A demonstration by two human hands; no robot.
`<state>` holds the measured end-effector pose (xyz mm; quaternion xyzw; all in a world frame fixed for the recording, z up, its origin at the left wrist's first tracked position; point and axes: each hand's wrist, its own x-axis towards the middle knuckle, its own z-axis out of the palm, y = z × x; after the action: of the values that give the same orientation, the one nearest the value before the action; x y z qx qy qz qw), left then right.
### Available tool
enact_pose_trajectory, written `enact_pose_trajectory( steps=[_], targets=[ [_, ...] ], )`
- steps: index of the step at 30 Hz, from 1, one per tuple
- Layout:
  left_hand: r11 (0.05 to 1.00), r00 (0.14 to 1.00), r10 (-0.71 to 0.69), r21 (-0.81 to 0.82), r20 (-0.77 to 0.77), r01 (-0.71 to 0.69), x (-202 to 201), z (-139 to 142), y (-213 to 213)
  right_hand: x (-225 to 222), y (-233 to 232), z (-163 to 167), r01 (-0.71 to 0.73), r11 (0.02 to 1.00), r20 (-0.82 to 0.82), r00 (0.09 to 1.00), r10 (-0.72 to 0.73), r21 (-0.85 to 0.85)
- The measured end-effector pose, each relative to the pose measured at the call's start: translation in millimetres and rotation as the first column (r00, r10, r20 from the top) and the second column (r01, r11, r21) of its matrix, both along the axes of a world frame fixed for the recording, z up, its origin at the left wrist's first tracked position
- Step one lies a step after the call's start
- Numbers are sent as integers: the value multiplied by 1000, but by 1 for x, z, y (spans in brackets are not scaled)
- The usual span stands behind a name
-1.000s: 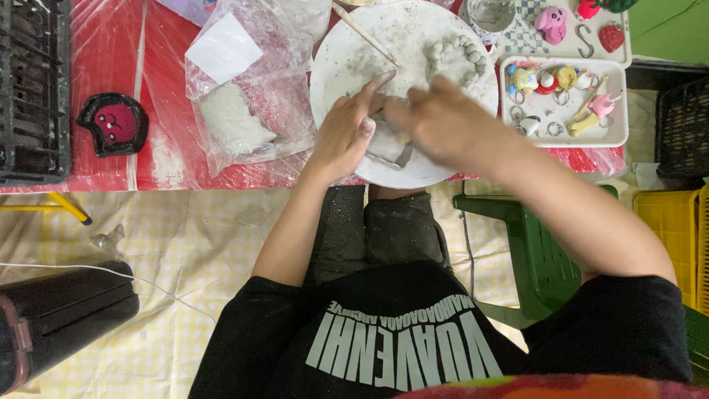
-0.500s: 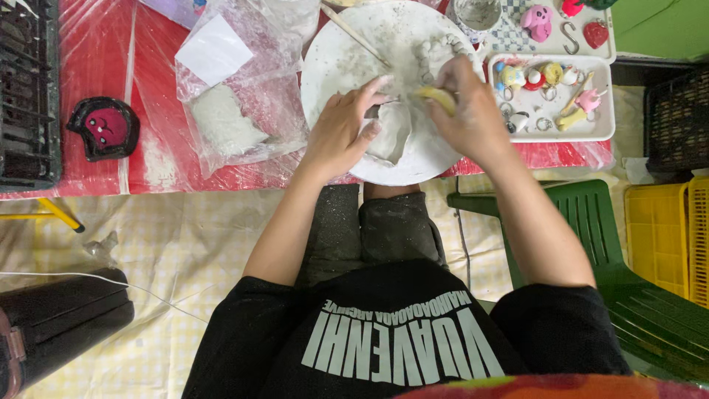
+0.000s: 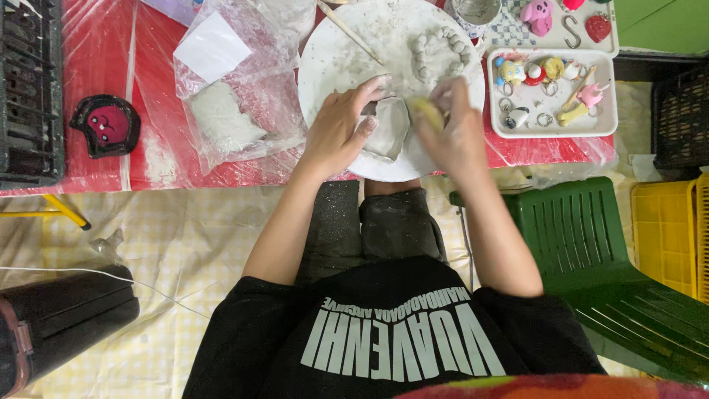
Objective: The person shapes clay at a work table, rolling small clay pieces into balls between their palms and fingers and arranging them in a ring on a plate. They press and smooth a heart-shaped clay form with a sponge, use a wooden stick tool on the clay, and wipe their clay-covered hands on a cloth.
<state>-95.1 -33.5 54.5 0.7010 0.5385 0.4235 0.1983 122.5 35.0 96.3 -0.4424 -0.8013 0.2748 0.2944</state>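
Head view | left hand (image 3: pixel 336 133) grip steadies clay piece (image 3: pixel 389 131) | right hand (image 3: pixel 454 129) grip pinches yellow sponge (image 3: pixel 427 112)

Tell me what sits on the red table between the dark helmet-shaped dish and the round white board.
In the head view, a clear plastic bag holding a grey clay lump and white paper lies between the dish and board.

Single head camera looks straight down, close above the table (image 3: pixel 148 89).

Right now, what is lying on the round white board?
On the round white board: a grey clay slab under both hands, a ring of clay lumps, a wooden stick. The right hand hides the slab's right edge.
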Motion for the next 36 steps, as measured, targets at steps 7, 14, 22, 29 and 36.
enact_pose_trajectory(
  steps=[7,14,22,29,36],
  targets=[
    [1000,1000,14,3,24,-15,2,4,-2,15,-76,-2,51,998,-25,998,-50,36],
    [997,997,70,-33,39,-69,4,-6,1,-1,-36,-1,129,985,-94,988,-119,111],
    [974,998,-1,225,60,-13,-3,-15,-11,42,-59,-8,-13,981,-253,967,-37,-191],
    [976,980,69,216,-185,-28,30,-5,-31,20,-23,-21,92,996,-209,974,-88,11],
    [989,987,49,144,-151,-27,38,4,-44,17,-35,-8,61,998,-156,986,-55,31]
  ],
)
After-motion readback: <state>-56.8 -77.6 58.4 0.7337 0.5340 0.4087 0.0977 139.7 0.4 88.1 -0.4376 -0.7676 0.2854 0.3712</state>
